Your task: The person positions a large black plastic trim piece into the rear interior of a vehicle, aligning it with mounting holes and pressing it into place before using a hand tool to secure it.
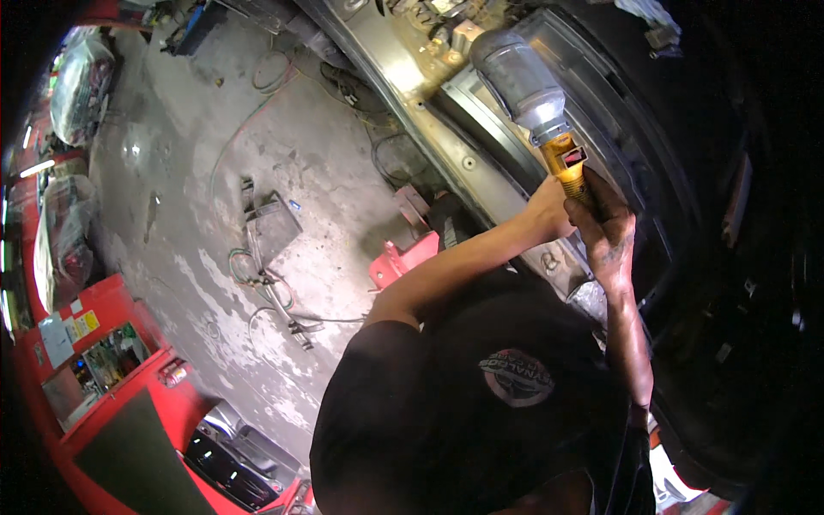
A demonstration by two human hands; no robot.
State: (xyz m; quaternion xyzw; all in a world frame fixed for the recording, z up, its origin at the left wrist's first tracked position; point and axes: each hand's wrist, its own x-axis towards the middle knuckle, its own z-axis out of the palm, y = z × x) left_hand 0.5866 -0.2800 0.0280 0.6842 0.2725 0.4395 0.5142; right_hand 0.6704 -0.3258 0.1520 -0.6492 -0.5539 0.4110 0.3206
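Both of my hands are together at the yellow handle of a caged work light (558,154), whose clear guard and metal collar point up and to the left, over the car's body. My right hand (608,227), dark with grime, wraps its fingers and thumb round the lower handle. Right beside it my left hand (551,209) is closed against the same handle; its fingers are partly hidden. Beneath the light lies the open car body (468,163), a bare metal sill or panel with dark trim to its right.
On the concrete floor (180,232) to the left lie a metal stand (275,225), cables and hoses. A red metal piece (403,260) stands beneath my left arm. Red cabinets (129,326) with small items line the lower left, near plastic-wrapped parts (81,90) and a black-and-silver part (236,455).
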